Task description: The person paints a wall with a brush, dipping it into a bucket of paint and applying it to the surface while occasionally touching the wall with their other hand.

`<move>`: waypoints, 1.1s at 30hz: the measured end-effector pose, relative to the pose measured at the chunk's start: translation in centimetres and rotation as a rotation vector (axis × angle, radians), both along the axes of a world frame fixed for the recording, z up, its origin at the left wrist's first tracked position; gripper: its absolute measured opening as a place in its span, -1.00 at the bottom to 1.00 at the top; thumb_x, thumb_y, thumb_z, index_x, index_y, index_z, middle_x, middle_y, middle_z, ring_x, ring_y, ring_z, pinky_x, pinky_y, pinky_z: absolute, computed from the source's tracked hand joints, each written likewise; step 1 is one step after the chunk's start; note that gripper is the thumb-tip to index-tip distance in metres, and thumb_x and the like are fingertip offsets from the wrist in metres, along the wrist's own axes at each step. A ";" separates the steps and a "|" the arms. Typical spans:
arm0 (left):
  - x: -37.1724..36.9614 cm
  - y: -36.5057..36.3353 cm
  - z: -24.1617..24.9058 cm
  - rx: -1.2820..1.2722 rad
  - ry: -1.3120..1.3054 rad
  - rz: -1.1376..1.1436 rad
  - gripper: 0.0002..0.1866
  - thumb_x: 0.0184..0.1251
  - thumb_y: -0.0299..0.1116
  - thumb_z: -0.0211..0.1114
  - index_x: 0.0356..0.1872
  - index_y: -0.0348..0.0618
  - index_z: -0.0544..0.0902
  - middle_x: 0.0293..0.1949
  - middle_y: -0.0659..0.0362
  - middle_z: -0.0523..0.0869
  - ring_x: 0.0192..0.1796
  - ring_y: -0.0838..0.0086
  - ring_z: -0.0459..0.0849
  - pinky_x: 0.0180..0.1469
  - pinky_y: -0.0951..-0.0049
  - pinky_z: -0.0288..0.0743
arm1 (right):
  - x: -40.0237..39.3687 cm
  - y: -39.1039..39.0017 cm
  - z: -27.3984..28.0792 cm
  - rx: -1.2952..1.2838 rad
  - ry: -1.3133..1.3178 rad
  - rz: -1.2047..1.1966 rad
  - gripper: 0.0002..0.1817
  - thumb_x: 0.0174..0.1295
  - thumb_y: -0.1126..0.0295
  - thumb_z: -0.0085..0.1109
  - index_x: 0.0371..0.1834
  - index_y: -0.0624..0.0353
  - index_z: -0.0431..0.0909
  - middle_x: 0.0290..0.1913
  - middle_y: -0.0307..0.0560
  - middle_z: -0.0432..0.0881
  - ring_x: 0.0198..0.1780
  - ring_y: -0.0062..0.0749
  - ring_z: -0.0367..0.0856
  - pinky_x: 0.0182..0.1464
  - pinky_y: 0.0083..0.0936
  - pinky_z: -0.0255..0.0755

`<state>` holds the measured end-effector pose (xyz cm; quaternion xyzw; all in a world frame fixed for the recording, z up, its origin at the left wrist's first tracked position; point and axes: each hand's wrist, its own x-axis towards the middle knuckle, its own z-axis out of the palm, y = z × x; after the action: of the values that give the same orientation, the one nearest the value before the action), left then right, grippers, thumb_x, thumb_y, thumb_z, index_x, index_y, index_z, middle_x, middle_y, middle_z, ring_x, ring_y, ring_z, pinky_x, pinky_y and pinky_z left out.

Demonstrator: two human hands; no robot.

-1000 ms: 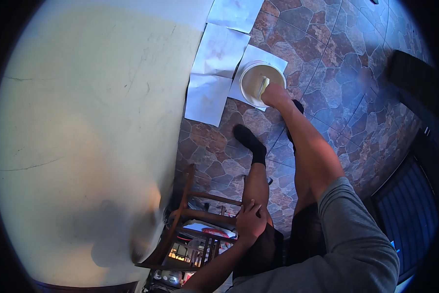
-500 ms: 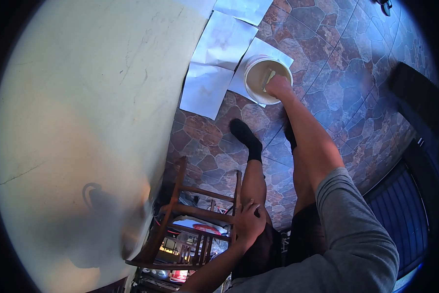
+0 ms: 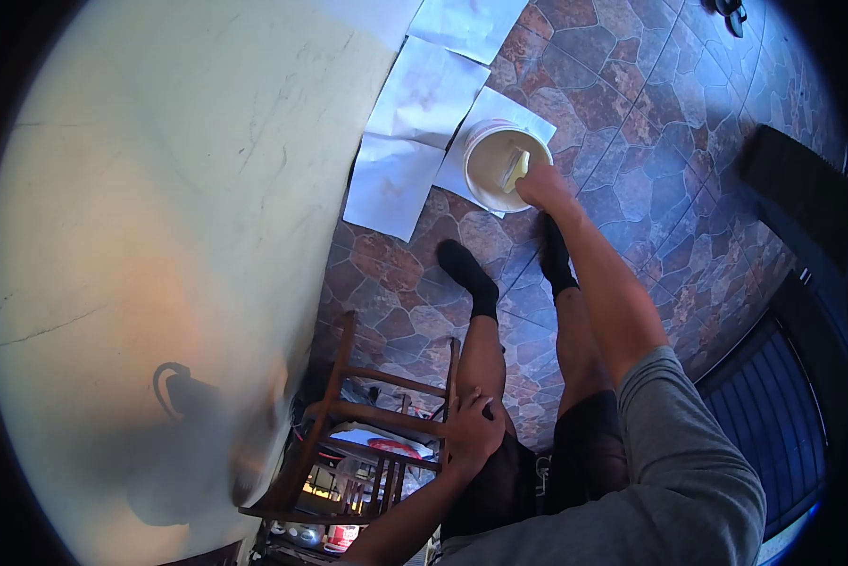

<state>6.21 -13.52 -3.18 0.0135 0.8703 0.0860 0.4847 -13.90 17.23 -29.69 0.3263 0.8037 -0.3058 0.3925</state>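
Observation:
A white bucket (image 3: 471, 189) stands on a white sheet (image 3: 528, 115) on the stone-patterned floor. Inside it is a pale beige material. My right hand (image 3: 544, 187) reaches over the bucket's right rim, its fingers closed on a pale yellow brush-like tool (image 3: 515, 172), whose far end is down in the bucket. My left hand (image 3: 474, 429) rests on my left knee, with its fingers spread and nothing held in it. Between its fingers shows a small dark spot.
A pale wall (image 3: 188, 170) with cracks fills the left side. More white sheets (image 3: 394, 179) lie along its foot. A wooden chair (image 3: 386, 411) stands by my left leg. Dark furniture (image 3: 764, 415) is at the right, black sandals (image 3: 731, 17) at the top right.
My right hand has risen slightly with the tool, and more of the tool shows. The view has shifted a little, so the bucket appears lower and farther left. My left hand stays on the knee.

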 end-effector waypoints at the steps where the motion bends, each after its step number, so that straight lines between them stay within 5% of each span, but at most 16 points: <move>1: 0.1 -0.2 0.0 -0.010 -0.021 0.000 -0.70 0.29 -0.20 0.31 -0.06 -0.06 0.82 0.24 0.13 0.73 0.29 -0.01 0.63 0.41 0.15 0.47 | -0.3 0.2 1.2 -0.010 -0.026 -0.024 -0.59 0.18 0.24 0.12 -0.11 0.37 0.75 -0.01 0.38 0.75 0.06 0.20 0.75 0.16 -0.06 0.60; 12: 0.7 -0.4 -0.2 0.039 0.011 -0.004 -0.72 0.28 -0.22 0.33 -0.11 -0.11 0.83 0.18 0.06 0.77 0.26 -0.05 0.64 0.42 0.11 0.46 | -1.4 -0.9 -4.7 -0.044 -0.047 0.224 -0.63 0.21 0.28 0.10 -0.13 0.30 0.78 0.04 0.28 0.75 0.13 0.11 0.74 0.24 -0.13 0.56; 15: 0.3 -0.2 -0.2 0.044 0.005 -0.005 -0.71 0.28 -0.21 0.33 -0.10 -0.12 0.82 0.19 0.03 0.75 0.26 -0.06 0.64 0.42 0.10 0.45 | -0.9 -1.1 -5.6 0.013 0.028 0.167 -0.70 0.16 0.34 0.12 -0.28 0.29 0.79 -0.12 0.24 0.80 -0.09 0.10 0.81 0.05 -0.14 0.65; 17: 0.3 -0.2 -0.2 0.042 -0.003 -0.007 -0.70 0.28 -0.21 0.33 -0.09 -0.12 0.82 0.20 0.03 0.75 0.26 -0.06 0.64 0.43 0.09 0.44 | -0.5 -0.7 -5.4 -0.018 0.060 0.414 -0.69 0.18 0.30 0.13 -0.27 0.30 0.78 -0.12 0.28 0.79 -0.06 0.10 0.80 0.06 -0.14 0.64; 23: 0.4 -0.3 0.0 -0.021 -0.026 -0.028 -0.70 0.28 -0.19 0.33 -0.05 -0.05 0.82 0.24 0.12 0.73 0.30 -0.01 0.62 0.43 0.13 0.45 | 0.6 -0.5 -1.9 0.003 0.028 0.023 -0.61 0.18 0.22 0.19 -0.14 0.34 0.77 -0.06 0.33 0.77 0.03 0.18 0.77 0.12 -0.09 0.62; 27: 0.5 -0.7 -0.1 -0.017 -0.038 -0.019 -0.70 0.28 -0.19 0.33 -0.05 -0.05 0.82 0.23 0.15 0.74 0.30 0.01 0.62 0.42 0.16 0.46 | 0.4 -0.1 -3.1 -0.016 -0.031 0.054 -0.60 0.18 0.24 0.19 -0.09 0.33 0.77 -0.04 0.31 0.77 0.04 0.15 0.77 0.13 -0.11 0.63; 33: 0.1 -0.8 0.0 0.026 -0.007 -0.014 -0.71 0.25 -0.22 0.35 -0.08 -0.09 0.82 0.21 0.10 0.75 0.27 0.00 0.64 0.40 0.16 0.47 | -0.2 -0.4 -6.2 -0.069 0.010 0.431 -0.62 0.17 0.27 0.16 -0.13 0.34 0.77 -0.07 0.31 0.77 0.01 0.16 0.78 0.11 -0.11 0.63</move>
<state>6.28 -14.29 -3.15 0.0257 0.8673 0.0939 0.4883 -14.12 16.83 -35.85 0.1318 0.8458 -0.2437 0.4559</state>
